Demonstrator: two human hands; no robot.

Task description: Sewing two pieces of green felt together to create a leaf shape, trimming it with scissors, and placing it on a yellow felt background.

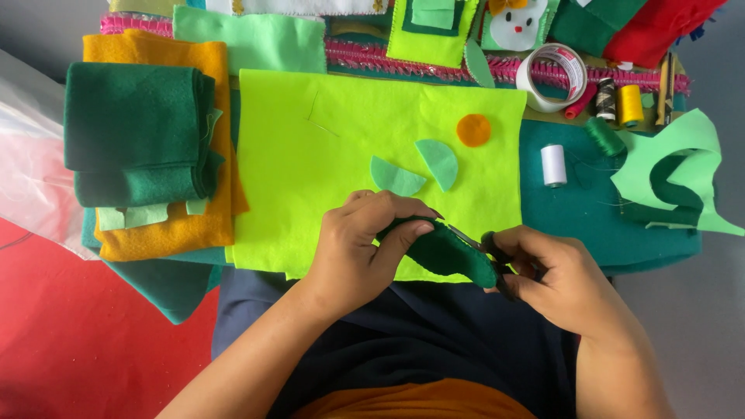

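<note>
At six o'clock, the left hand (365,244) pinches a dark green felt piece (446,252) over the lime felt sheet (372,147). The right hand (555,279) is closed around scissors (485,247) cutting its edge. Turning the felt, not the scissors, likely keeps the curve smooth.

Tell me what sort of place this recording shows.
Probably a home craft or sewing workspace: felt sheets such as the lime-green felt sheet cover the surface, thread spools sit at the back, and the right hand cuts a dark green felt piece that the left hand holds.
</note>
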